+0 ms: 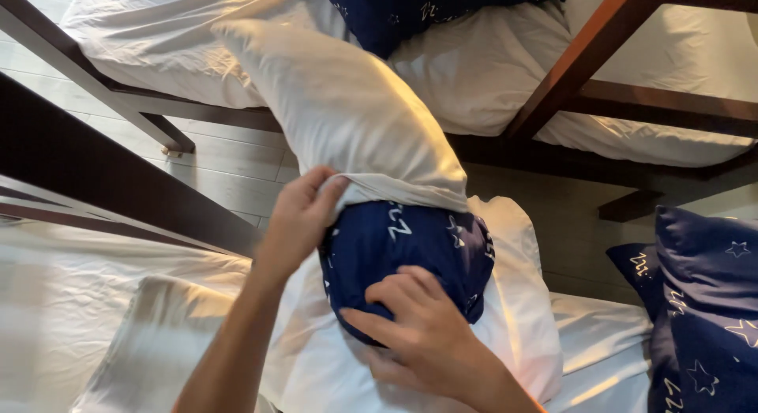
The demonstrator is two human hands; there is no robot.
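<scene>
- White bed [71, 318] below, wood frame [103, 176] beside.
- Left hand [300, 215] pinching white pillowcase [355, 105] edge.
- Right hand [422, 326] spread flat, fingers apart, on navy pillow [410, 247].

Navy star-print bedding [711, 302] cut off at right edge, white pillow [150, 342] blurred.

Warm side light, soft shadows, slight blur.
</scene>
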